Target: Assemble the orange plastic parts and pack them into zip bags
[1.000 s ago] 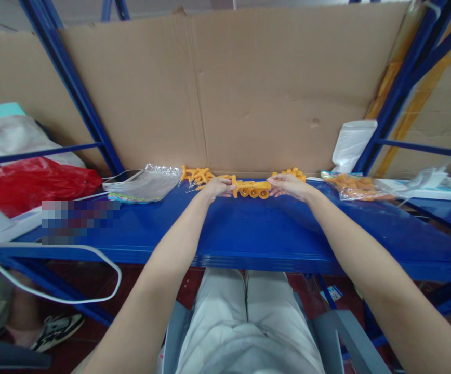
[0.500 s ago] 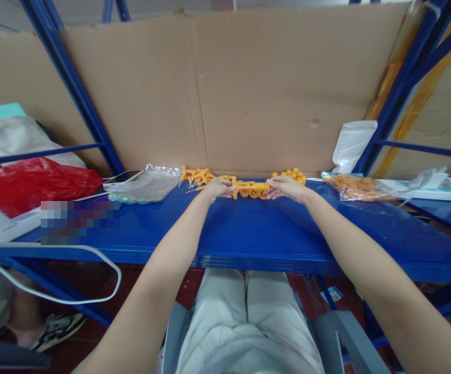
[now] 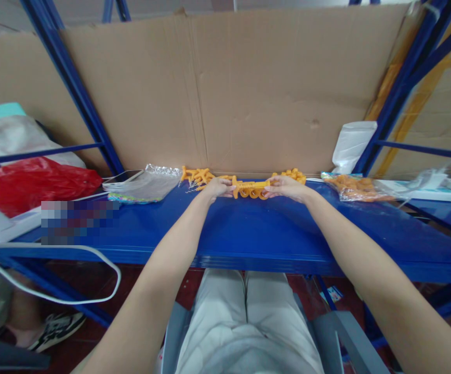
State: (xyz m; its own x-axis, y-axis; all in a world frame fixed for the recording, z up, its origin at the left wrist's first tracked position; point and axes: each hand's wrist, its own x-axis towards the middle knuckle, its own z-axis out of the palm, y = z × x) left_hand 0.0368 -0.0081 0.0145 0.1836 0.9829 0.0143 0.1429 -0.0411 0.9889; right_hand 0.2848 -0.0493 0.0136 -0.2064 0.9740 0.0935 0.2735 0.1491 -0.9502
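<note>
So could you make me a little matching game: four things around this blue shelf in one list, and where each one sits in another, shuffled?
Things
1. orange ringed part
2. red bag
3. clear plastic bag
4. white pouch

Places
A. farthest left in the view
B. leaning by the blue post on the right
C. held at its ends by the left hand and right hand
D. lying flat, just left of the loose orange pieces

Pairs: 1-C, 2-A, 3-D, 4-B
</note>
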